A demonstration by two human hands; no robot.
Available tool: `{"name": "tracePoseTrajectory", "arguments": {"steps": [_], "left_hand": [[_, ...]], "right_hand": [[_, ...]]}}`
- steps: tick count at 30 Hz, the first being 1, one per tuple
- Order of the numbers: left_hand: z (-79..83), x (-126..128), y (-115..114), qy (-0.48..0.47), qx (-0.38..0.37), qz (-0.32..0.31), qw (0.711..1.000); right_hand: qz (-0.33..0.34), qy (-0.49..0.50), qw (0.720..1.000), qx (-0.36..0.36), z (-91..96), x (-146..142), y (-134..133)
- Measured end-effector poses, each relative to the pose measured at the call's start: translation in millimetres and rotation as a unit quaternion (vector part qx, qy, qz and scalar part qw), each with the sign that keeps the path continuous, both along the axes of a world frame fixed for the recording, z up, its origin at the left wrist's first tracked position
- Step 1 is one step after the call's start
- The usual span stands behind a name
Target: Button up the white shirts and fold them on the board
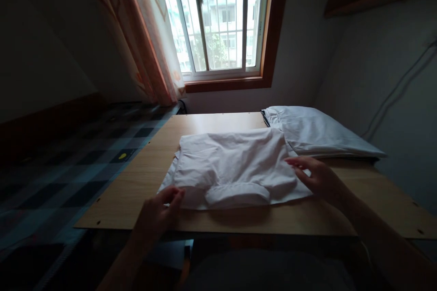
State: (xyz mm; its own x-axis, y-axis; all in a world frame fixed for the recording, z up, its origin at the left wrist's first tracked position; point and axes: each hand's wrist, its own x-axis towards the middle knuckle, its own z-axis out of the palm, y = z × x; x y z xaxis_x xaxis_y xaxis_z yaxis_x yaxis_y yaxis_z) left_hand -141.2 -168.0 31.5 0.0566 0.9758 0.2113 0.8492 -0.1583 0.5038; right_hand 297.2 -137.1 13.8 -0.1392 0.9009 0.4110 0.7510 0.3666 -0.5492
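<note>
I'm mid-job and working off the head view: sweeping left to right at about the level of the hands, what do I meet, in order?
Dark checked bedspread → left hand → folded white shirt → right hand → right-hand wall.

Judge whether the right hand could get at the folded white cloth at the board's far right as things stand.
Probably yes: the right hand, by the white garment's right side, is close to the folded white cloth, and nothing visible blocks the way.
</note>
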Motion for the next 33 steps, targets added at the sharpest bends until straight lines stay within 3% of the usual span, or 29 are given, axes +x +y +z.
{"name": "tracePoseTrajectory", "arguments": {"steps": [2,4,6,8,13,16,19,26,33], "left_hand": [[7.0,-12.4,7.5,0.051,0.008,0.075,0.996],[11.8,-20.6,18.7,0.071,0.02,0.121,0.99],[13.5,-22.2,30.2,0.064,0.001,0.135,0.989],[12.7,-18.1,38.4,0.069,-0.027,0.122,0.99],[8.7,-5.4,40.4,0.108,-0.043,0.137,0.984],[7.9,-5.2,39.3,0.113,-0.08,0.14,0.98],[6.2,-7.0,41.8,0.111,-0.117,0.124,0.979],[0.2,-4.2,46.2,0.117,-0.122,0.13,0.977],[-1.0,-14.4,40.9,0.097,-0.079,0.116,0.985]], "right_hand": [[-0.085,0.029,0.994,-0.065,-1.7,6.4,6.7],[-0.12,0.063,0.978,-0.16,-10.1,10.0,12.2],[-0.123,0.09,0.96,-0.233,-19.7,11.0,15.4],[-0.121,0.075,0.957,-0.253,-25.6,9.8,16.5],[-0.142,-0.084,0.967,-0.194,-23.3,1.2,14.6],[-0.134,-0.122,0.965,-0.189,-22.8,-1.4,12.7],[-0.123,-0.105,0.969,-0.186,-26.2,0.4,10.8],[-0.14,-0.025,0.98,-0.137,-33.7,1.7,0.7],[-0.118,0.015,0.988,-0.102,-25.8,11.6,-2.9]]}}
